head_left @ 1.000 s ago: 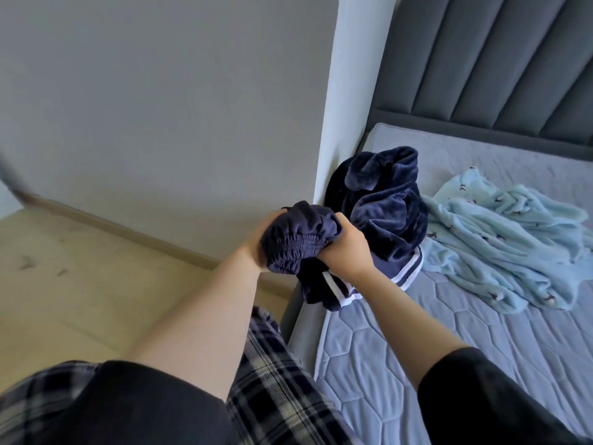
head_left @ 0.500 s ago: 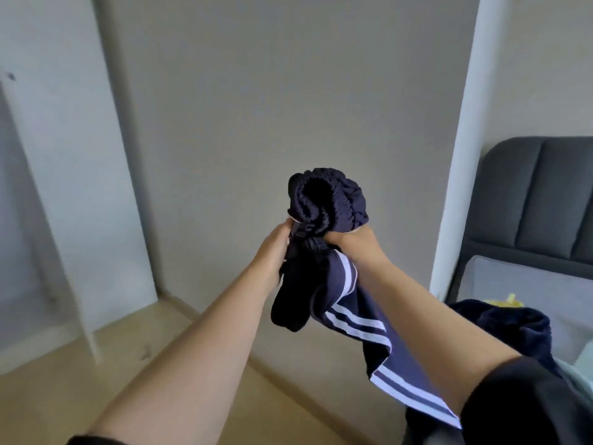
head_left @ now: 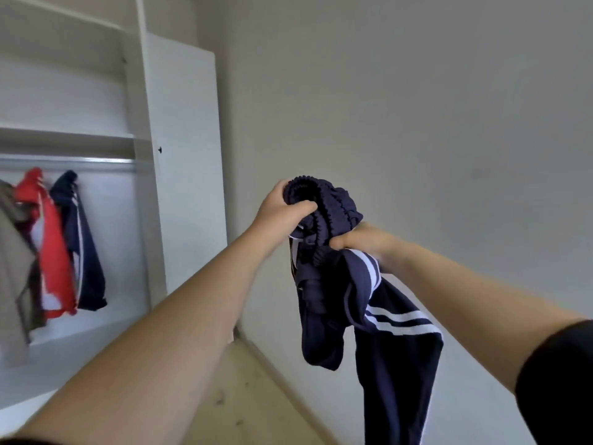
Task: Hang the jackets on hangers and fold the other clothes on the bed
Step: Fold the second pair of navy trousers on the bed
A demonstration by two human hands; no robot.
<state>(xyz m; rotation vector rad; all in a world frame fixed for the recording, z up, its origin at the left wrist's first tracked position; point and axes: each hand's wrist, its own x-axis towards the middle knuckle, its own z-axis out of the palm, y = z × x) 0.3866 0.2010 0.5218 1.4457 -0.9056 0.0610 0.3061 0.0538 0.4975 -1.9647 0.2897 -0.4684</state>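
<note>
Open wardrobe [head_left: 179,155] at left, red jacket [head_left: 48,252] and navy jacket [head_left: 85,252] hanging inside. Navy striped garment [head_left: 394,332] is held up in mid-air before the wall, well apart from the wardrobe. It looks soft, light and limp, probably slick. Best hold, I judge, is the ribbed band [head_left: 324,200] bunched on top. Left hand [head_left: 282,213] grips that band, fingers [head_left: 279,189] curled over it, thumb pinching. Right hand [head_left: 362,240] clutches cloth just below; thumb pressed in, other fingers hidden.
</note>
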